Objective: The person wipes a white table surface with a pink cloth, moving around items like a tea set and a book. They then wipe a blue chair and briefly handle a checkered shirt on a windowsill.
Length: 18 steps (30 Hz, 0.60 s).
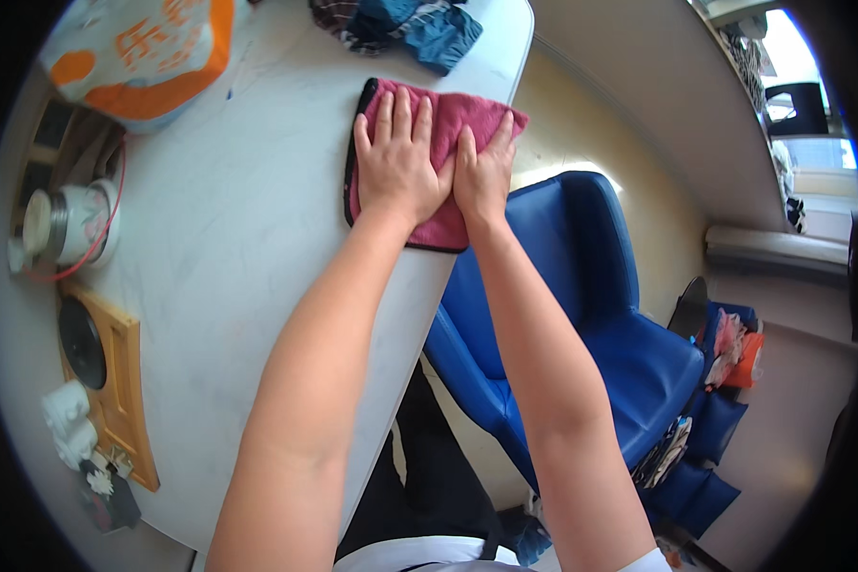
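Note:
A folded pink cloth [465, 114] with black edging lies on the white tabletop [257, 214], along its right edge. One of its corners reaches out past that edge. My left hand [400, 164] is pressed flat on the cloth, fingers spread. Beside it, my right hand [487, 171] rests on the cloth's right part, thumb and fingers apart, close to the table edge. The two thumbs nearly meet. Neither hand visibly grips the cloth, though the outer fingers of the right hand are partly hidden.
A blue padded chair [579, 286] stands close against the table's right side. Crumpled blue and dark fabric [415, 28] lies beyond the cloth. At left are a plastic bag [150, 64], a white lidded pot [79, 222] and a wooden stand [125, 386] bearing a black disc [82, 343].

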Each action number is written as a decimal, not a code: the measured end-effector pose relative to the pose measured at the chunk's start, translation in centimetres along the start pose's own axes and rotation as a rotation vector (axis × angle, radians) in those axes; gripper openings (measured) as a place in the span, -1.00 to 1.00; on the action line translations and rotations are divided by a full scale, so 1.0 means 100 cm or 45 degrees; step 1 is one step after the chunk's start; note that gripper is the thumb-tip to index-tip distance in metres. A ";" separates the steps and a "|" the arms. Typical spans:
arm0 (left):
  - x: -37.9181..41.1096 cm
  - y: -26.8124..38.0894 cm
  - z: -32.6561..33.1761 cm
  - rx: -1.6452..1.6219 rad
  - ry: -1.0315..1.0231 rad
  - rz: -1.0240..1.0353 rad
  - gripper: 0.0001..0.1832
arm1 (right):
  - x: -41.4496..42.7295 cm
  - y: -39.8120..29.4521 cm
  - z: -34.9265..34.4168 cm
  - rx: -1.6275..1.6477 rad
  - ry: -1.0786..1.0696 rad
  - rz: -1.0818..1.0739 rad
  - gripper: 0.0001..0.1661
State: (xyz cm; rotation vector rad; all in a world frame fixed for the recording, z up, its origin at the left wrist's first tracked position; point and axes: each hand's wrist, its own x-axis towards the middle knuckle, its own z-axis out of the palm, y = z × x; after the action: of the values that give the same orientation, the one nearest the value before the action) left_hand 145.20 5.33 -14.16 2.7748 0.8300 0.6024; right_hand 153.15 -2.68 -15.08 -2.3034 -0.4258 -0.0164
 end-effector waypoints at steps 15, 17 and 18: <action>0.061 0.002 0.030 0.225 0.008 0.107 -0.08 | 0.053 0.046 0.028 1.192 -0.220 0.273 -0.25; 0.062 0.003 0.030 0.231 -0.035 0.182 -0.10 | 0.032 0.060 0.040 1.456 -0.280 0.444 -0.17; 0.061 -0.003 0.033 0.228 -0.049 0.203 -0.10 | 0.015 0.059 0.045 1.495 -0.279 0.437 -0.07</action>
State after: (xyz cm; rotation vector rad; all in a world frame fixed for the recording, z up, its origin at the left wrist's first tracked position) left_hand 151.14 8.82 -15.22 3.0272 0.6904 0.5221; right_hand 155.84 -2.87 -22.15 -1.1809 -0.0732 0.5204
